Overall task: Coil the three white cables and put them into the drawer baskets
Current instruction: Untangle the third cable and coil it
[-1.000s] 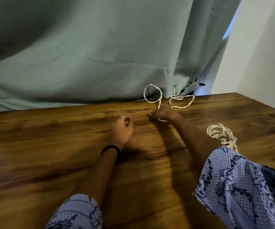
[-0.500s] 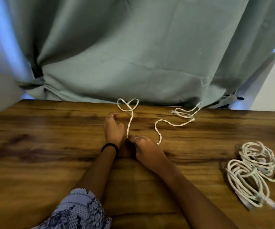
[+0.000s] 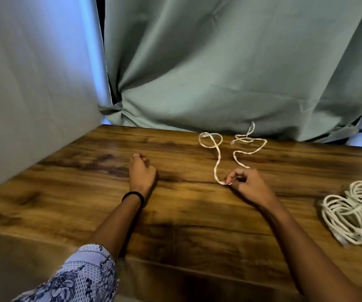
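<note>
A loose white cable (image 3: 217, 156) snakes over the wooden table (image 3: 186, 219) toward the curtain, with loops at its far end. My right hand (image 3: 248, 185) pinches a bend of this cable near the table's middle. Two coiled white cables (image 3: 354, 211) lie together at the right edge. My left hand (image 3: 142, 173) rests on the table to the left with fingers curled and nothing in it. No drawer or basket is in view.
A green curtain (image 3: 219, 73) hangs along the table's far edge. A pale wall (image 3: 34, 83) closes off the left side. The table's front edge runs across the lower part of the view.
The view has swung left and down. My right hand has moved right with the cable bend, away from my left hand. The left hand now sits apart from the cable.
</note>
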